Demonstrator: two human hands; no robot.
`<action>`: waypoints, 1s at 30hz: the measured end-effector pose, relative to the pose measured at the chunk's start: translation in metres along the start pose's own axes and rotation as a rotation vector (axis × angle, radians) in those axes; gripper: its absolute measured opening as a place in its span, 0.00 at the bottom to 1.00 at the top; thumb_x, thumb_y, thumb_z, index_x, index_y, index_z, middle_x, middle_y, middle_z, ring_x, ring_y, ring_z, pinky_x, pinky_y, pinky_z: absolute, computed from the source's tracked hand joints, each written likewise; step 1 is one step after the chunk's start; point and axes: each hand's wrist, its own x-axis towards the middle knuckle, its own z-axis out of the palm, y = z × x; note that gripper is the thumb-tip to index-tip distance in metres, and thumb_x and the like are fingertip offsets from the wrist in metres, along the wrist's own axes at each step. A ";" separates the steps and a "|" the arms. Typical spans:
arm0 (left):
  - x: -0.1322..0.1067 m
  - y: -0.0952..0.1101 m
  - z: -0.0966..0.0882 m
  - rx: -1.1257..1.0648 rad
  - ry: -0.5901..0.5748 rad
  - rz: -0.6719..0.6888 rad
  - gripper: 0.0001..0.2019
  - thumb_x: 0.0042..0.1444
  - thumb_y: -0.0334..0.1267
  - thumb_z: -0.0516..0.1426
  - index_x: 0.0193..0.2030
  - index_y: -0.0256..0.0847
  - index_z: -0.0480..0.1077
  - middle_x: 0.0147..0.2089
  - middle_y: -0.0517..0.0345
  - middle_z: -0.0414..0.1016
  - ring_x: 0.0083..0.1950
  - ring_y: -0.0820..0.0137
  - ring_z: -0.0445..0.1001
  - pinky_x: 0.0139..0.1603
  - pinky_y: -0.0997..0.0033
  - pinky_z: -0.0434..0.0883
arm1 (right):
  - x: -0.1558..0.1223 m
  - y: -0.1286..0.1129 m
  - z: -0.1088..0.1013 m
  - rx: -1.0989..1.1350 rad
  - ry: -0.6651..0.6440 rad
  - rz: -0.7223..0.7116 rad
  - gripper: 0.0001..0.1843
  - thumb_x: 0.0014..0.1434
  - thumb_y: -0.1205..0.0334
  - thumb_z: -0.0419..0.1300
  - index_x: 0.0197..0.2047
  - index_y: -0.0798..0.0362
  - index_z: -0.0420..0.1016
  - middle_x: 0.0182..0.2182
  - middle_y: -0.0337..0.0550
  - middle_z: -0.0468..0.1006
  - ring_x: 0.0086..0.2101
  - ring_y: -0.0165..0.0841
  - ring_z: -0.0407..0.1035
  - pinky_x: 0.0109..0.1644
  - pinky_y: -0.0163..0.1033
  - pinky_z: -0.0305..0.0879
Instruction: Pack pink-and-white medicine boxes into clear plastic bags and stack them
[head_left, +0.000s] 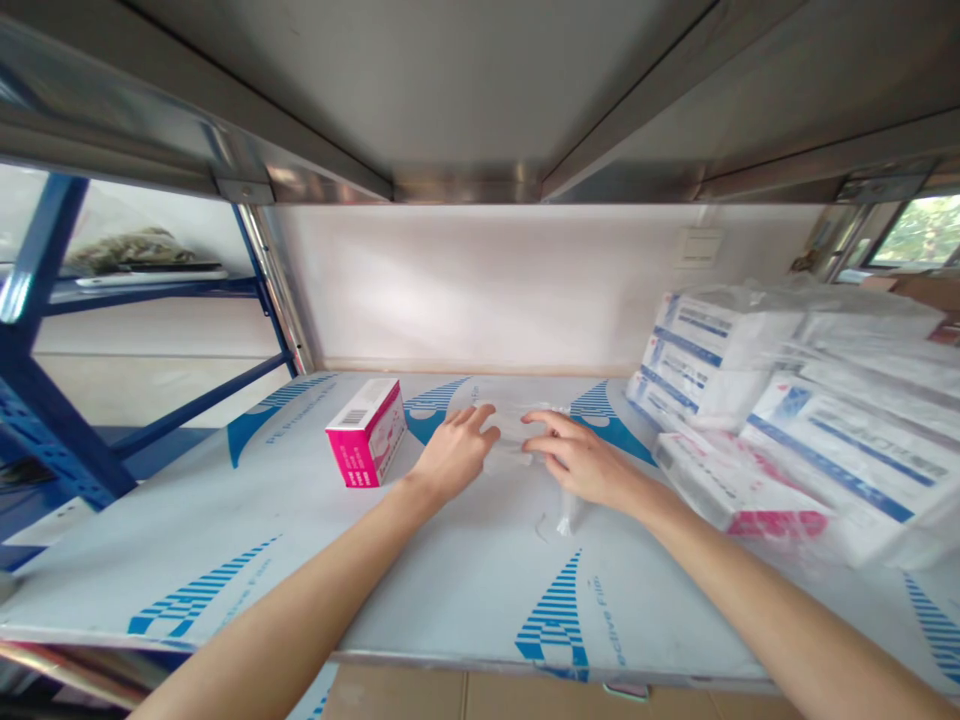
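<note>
A crumpled clear plastic bag [511, 440] lies on the film-covered shelf between my two hands, its outline hard to make out. My left hand [457, 452] is at the bag's left side, palm down, with bent fingers apart and the fingertips at the plastic. On the other side, my right hand [576, 456] has its thumb and fingers spread towards the bag; nothing firm shows in its grasp. A gathered end of clear plastic [567, 515] sticks out below the right hand. Left of my left hand stands a pink and white box [367, 435].
White and blue boxes [697, 335] in clear plastic are stacked at the right, with a pink and white carton [742, 480] beside them. A metal shelf [465, 90] hangs low overhead. Blue rack posts [56, 290] stand left; a white wall [465, 290] closes the back.
</note>
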 end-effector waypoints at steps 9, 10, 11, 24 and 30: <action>0.001 0.004 -0.002 -0.031 -0.040 -0.125 0.13 0.66 0.36 0.50 0.41 0.35 0.76 0.42 0.47 0.78 0.42 0.59 0.79 0.40 0.65 0.75 | 0.006 -0.011 -0.003 -0.261 0.018 0.128 0.11 0.61 0.65 0.58 0.29 0.53 0.80 0.31 0.46 0.82 0.40 0.42 0.72 0.49 0.47 0.66; 0.001 0.004 -0.001 -0.043 -0.053 -0.091 0.12 0.64 0.31 0.51 0.44 0.37 0.76 0.43 0.49 0.78 0.43 0.61 0.79 0.40 0.67 0.74 | 0.007 -0.012 -0.005 -0.270 0.030 0.164 0.15 0.64 0.63 0.56 0.29 0.53 0.80 0.29 0.45 0.82 0.38 0.41 0.72 0.48 0.46 0.65; 0.001 0.004 0.000 -0.052 -0.060 -0.055 0.14 0.61 0.26 0.51 0.49 0.39 0.75 0.44 0.51 0.78 0.45 0.62 0.78 0.42 0.68 0.74 | 0.008 -0.013 -0.007 -0.276 0.048 0.202 0.17 0.67 0.62 0.54 0.29 0.54 0.79 0.29 0.45 0.82 0.38 0.40 0.72 0.48 0.45 0.64; -0.001 0.008 0.006 -0.030 0.039 -0.101 0.07 0.57 0.26 0.55 0.36 0.38 0.73 0.47 0.45 0.67 0.49 0.59 0.71 0.45 0.63 0.75 | 0.001 0.001 -0.003 -0.252 0.043 0.313 0.34 0.49 0.79 0.60 0.60 0.49 0.74 0.57 0.52 0.75 0.55 0.49 0.67 0.57 0.55 0.63; -0.003 0.014 0.011 -0.179 0.203 -0.070 0.14 0.67 0.36 0.51 0.29 0.40 0.70 0.38 0.54 0.63 0.35 0.71 0.69 0.37 0.71 0.72 | 0.000 0.003 0.010 -0.090 0.008 0.251 0.20 0.56 0.74 0.58 0.50 0.53 0.81 0.64 0.53 0.67 0.59 0.45 0.67 0.63 0.50 0.65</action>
